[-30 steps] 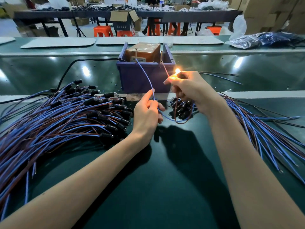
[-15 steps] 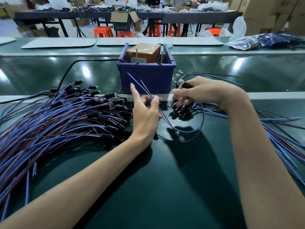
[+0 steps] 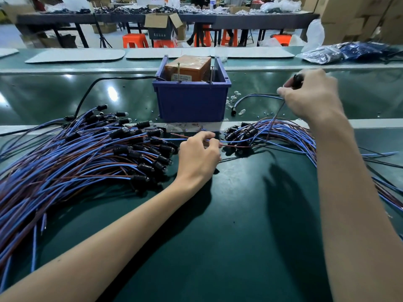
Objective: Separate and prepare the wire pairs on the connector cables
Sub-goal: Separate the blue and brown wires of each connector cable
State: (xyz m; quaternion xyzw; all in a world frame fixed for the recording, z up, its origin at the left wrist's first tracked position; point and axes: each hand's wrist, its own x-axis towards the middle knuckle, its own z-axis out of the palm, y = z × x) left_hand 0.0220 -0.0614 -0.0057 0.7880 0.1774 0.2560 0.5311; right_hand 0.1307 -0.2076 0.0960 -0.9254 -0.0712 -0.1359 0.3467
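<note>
The green table (image 3: 239,214) is wide and dark; a huge pile of blue and brown cables (image 3: 76,162) lies at nine o'clock from the left hand (image 3: 199,155); a blue box (image 3: 192,101) sits at twelve o'clock; a small pile (image 3: 277,134) lies at three o'clock; the left hand rests low, fingers curled, pinching a wire pair (image 3: 229,141) that runs out toward three o'clock; the right hand (image 3: 311,97) is up at two o'clock, fingers curled round a black plug (image 3: 297,80); its thin wire hangs down to the small pile.
</note>
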